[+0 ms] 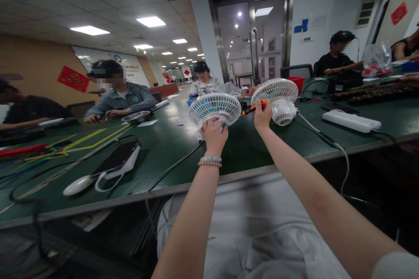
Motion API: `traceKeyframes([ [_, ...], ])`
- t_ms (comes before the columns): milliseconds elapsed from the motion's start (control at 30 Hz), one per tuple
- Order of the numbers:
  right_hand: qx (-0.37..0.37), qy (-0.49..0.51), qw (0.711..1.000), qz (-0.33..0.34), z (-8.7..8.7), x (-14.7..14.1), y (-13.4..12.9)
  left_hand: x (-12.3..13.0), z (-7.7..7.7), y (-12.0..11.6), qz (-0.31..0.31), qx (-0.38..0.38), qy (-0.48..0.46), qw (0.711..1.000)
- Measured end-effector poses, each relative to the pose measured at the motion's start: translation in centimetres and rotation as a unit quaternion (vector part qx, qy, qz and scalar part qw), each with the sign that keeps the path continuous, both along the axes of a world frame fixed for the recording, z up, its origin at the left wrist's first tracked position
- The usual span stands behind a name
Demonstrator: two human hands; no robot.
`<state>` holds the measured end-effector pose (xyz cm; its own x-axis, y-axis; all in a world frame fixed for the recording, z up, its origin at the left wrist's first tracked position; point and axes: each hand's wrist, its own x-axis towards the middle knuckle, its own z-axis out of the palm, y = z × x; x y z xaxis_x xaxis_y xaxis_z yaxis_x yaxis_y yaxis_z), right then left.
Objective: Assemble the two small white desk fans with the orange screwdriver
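Observation:
My right hand [262,115] is closed around the orange and black handle of a screwdriver [253,108] tilted down to the left. A thin shaft runs from the handle toward a small teal piece [224,124] at my left thumb; whether they are joined I cannot tell. My left hand [213,133] lies with curled fingers on the back of a white fan [214,107], whose round slatted grille faces up and away. Its fingers hide much of the fan's rear housing. Just beyond my right hand, a second white fan [283,111] rests on the green table [242,152].
A white power strip [351,121] lies to the right, near the second fan's cable [322,133]. On the left are a phone on a white power bank [118,161], a white mouse-shaped object [77,185] and loose wires. Several people sit around the table.

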<state>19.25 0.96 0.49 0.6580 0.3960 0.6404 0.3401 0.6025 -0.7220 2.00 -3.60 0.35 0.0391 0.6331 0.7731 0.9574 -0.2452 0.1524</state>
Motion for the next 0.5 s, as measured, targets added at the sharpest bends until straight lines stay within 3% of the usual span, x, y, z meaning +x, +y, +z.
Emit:
traceKeyframes([
  [500,0.044,-0.012,0.998,0.034,0.14,-0.18,-0.02,0.07,-0.01,0.02,0.004,0.003,-0.002,1.000],
])
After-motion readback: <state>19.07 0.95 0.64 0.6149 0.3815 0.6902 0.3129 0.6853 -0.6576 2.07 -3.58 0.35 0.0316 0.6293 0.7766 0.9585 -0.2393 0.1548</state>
